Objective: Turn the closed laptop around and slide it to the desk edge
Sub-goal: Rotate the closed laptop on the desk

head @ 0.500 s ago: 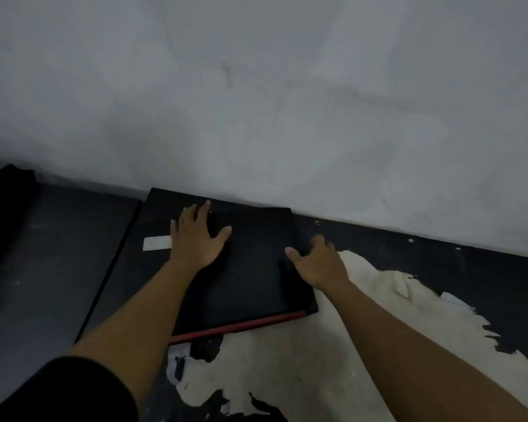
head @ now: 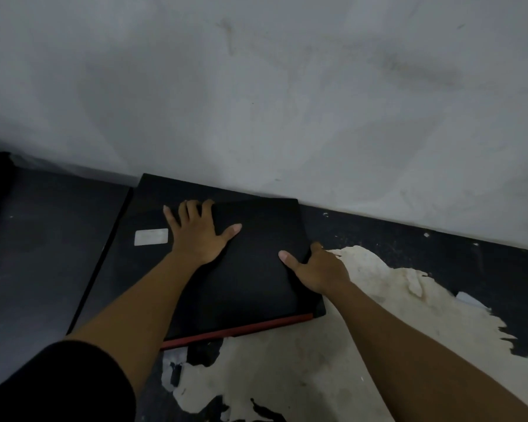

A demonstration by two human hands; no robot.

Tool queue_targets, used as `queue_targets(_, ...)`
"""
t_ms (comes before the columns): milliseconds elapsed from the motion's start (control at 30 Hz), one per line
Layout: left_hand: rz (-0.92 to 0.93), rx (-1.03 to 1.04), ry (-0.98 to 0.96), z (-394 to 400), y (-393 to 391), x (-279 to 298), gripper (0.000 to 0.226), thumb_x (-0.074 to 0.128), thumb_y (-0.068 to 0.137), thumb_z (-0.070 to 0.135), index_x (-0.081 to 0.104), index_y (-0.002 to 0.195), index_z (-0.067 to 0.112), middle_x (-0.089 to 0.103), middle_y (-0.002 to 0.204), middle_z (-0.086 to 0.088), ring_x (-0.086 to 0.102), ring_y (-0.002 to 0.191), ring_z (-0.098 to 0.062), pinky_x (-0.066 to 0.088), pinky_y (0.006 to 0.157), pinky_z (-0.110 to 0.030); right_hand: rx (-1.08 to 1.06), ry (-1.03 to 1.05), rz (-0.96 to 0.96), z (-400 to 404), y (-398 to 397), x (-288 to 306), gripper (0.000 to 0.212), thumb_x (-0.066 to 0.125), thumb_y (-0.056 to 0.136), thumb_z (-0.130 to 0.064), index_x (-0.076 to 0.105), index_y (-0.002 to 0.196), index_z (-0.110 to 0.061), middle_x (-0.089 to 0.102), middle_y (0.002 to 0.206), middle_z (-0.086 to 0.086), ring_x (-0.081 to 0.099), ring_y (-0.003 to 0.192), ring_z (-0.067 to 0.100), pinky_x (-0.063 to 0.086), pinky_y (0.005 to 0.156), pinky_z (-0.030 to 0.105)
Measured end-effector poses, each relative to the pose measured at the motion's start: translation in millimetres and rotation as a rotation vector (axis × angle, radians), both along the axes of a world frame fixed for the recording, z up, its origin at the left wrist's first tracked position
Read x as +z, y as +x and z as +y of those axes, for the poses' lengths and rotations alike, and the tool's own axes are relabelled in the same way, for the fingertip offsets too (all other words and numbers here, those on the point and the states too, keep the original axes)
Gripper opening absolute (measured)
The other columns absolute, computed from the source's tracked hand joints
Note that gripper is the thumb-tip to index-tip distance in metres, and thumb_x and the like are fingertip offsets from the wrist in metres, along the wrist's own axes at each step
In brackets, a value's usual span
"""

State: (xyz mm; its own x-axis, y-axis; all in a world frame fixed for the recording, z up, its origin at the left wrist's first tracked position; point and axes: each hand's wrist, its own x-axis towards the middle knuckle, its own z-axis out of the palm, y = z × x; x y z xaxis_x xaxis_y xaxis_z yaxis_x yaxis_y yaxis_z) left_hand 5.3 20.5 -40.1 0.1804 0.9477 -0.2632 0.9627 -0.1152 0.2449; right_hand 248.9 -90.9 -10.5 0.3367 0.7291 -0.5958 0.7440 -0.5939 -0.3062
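Your left hand [head: 197, 236] lies spread flat on the closed laptop [head: 250, 269]; your right hand [head: 320, 271] has a pinching grip on its right edge.

Left arm: black sleeve [head: 58, 388] covering the upper portion, forearm bare. Right arm: bare throughout visible length. Both hands ungloved.
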Motion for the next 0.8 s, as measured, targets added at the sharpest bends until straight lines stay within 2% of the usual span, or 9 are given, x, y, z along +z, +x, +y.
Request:
queue_targets(133, 0.022, -0.056, -0.007, -4, -2, 0, 0.105, 0.024, 0.079, 0.092, 0.026, 0.157, 0.021, 0.028, 0.158, -0.019, 0.014, 0.151, -0.036, -0.012, 0.117, -0.068, 0.031, 0.013, -0.032, -18, -8, 3, 0.099, 0.037, 0.078, -0.092, 0.047, 0.143, -0.017, 0.062, 0.137, 0.005, 0.059, 0.122, 0.03, 0.046, 0.1, 0.044)
queue_targets(300, 0.036, -0.17, 0.022, -17, -10, -1, 0.102, 0.025, 0.08, 0.09, 0.033, 0.153, 0.021, 0.034, 0.153, -0.017, 0.019, 0.148, -0.035, -0.01, 0.118, -0.066, 0.009, 0.032, -0.023, -56, -26, 1, 0.085, 0.04, 0.084, -0.086, 0.052, 0.132, -0.017, 0.067, 0.123, 0.002, 0.064, 0.109, 0.025, 0.047, 0.081, 0.035)
queue_targets(400, 0.016, -0.207, 0.049, -21, -17, -4, 0.101, 0.025, 0.079, 0.091, 0.037, 0.15, 0.02, 0.038, 0.148, -0.016, 0.024, 0.146, -0.034, -0.008, 0.118, -0.066, -0.031, 0.055, -0.017, -72, -36, -1, 0.083, 0.042, 0.084, -0.085, 0.053, 0.132, -0.018, 0.066, 0.123, 0.001, 0.064, 0.109, 0.024, 0.048, 0.082, 0.035)
queue_targets(500, -0.023, -0.195, 0.019, -23, -18, 2, 0.104, 0.027, 0.078, 0.092, 0.031, 0.155, 0.023, 0.032, 0.154, -0.016, 0.015, 0.151, -0.034, -0.009, 0.119, -0.065, 0.009, 0.002, -0.043, -68, -33, 3, 0.086, 0.042, 0.081, -0.087, 0.052, 0.132, -0.019, 0.065, 0.124, 0.002, 0.064, 0.108, 0.025, 0.051, 0.086, 0.038)
queue_targets(567, -0.106, -0.097, 0.011, -34, -18, 9, 0.106, 0.034, 0.076, 0.093, 0.02, 0.161, 0.03, 0.02, 0.163, -0.016, 0.001, 0.156, -0.034, -0.012, 0.12, -0.062, 0.058, -0.004, -0.115, -56, -26, 10, 0.093, 0.05, 0.075, -0.09, 0.045, 0.137, -0.02, 0.059, 0.129, 0.004, 0.06, 0.113, 0.029, 0.051, 0.089, 0.042)
queue_targets(667, -0.204, 0.177, 0.084, -64, -28, 20, 0.11, 0.039, 0.072, 0.097, 0.009, 0.162, 0.041, 0.003, 0.17, -0.016, -0.01, 0.156, -0.036, -0.014, 0.119, -0.059, 0.16, 0.103, -0.187, -23, -20, 19, 0.115, 0.064, 0.067, -0.085, 0.021, 0.152, -0.023, 0.034, 0.15, 0.013, 0.043, 0.134, 0.038, 0.042, 0.103, 0.052)
queue_targets(733, -0.171, 0.355, 0.085, -85, -46, 25, 0.118, 0.037, 0.064, 0.103, 0.003, 0.161, 0.045, -0.006, 0.17, -0.018, -0.013, 0.155, -0.04, -0.013, 0.118, -0.062, 0.264, 0.15, -0.097, 4, -22, 23, 0.126, 0.068, 0.064, -0.085, 0.009, 0.159, -0.027, 0.017, 0.162, 0.014, 0.025, 0.146, 0.039, 0.029, 0.114, 0.057)
queue_targets(800, -0.158, 0.507, 0.009, -101, -68, 28, 0.127, 0.039, 0.055, 0.107, -0.001, 0.16, 0.047, -0.012, 0.169, -0.02, -0.016, 0.154, -0.041, -0.012, 0.118, -0.065, 0.404, 0.107, -0.066, 26, -27, 23, 0.14, 0.068, 0.056, -0.091, -0.002, 0.161, -0.032, 0.008, 0.167, 0.01, 0.01, 0.152, 0.034, 0.013, 0.12, 0.059)
